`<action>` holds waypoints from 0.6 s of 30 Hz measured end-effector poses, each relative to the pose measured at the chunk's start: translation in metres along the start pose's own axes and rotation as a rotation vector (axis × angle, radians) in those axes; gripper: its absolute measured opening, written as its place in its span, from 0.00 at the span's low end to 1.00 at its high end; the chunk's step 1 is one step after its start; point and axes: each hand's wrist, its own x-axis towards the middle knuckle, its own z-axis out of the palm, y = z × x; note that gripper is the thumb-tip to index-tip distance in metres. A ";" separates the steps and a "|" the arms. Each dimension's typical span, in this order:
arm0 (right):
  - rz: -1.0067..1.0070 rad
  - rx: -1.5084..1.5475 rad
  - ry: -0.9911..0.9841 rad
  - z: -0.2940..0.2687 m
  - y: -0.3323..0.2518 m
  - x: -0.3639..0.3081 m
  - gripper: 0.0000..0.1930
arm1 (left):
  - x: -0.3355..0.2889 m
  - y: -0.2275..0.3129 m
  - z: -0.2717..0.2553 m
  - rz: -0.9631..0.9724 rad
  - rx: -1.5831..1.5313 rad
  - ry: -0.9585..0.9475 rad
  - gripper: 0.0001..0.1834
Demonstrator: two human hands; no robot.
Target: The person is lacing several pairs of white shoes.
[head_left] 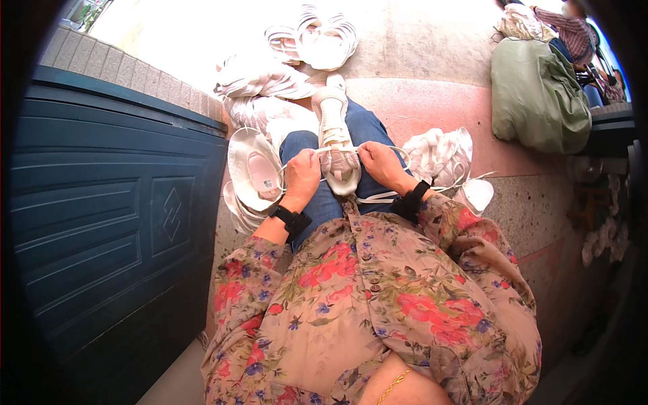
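A pale pink-and-white shoe upper point(331, 116) rests lengthwise between my denim-covered thighs, its wide opening toward my body. A white shoelace point(337, 149) runs across it, stretched between my two hands. My left hand point(302, 178), left of the upper, pinches one side of the lace with curled fingers. On the right, my right hand point(383, 164) is closed on the lace's other side, and a loop of it curves out past the knuckles. More lace trails below my right wrist. My fingertips are partly hidden by the hands themselves.
More shoe uppers point(260, 177) lie stacked by my left leg, with bundles point(263, 77) farther ahead. Another pile point(442, 158) is at my right. A blue panelled door point(115, 202) stands at left. A green sack point(536, 94) and another person point(570, 34) are far right.
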 end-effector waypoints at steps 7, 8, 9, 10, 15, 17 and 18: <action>0.037 0.007 0.058 0.006 -0.004 0.007 0.12 | 0.001 -0.003 0.004 0.021 -0.006 0.040 0.12; 0.035 0.003 0.054 0.006 -0.005 0.007 0.13 | 0.002 -0.003 0.004 0.014 -0.005 0.038 0.12; 0.032 0.000 0.050 0.006 -0.006 0.007 0.13 | 0.002 -0.002 0.003 0.015 -0.005 0.039 0.12; 0.031 -0.001 0.051 0.006 -0.006 0.007 0.13 | 0.002 -0.001 0.003 0.002 -0.024 0.025 0.12; -0.058 -0.106 -0.011 0.009 -0.006 0.005 0.13 | 0.001 -0.001 0.005 0.011 -0.037 0.049 0.11; -0.063 -0.094 -0.027 0.012 -0.006 0.008 0.12 | 0.001 -0.003 0.009 0.046 0.010 0.085 0.10; -0.064 -0.103 -0.037 0.012 -0.005 0.010 0.12 | 0.002 -0.004 0.010 0.066 0.005 0.095 0.10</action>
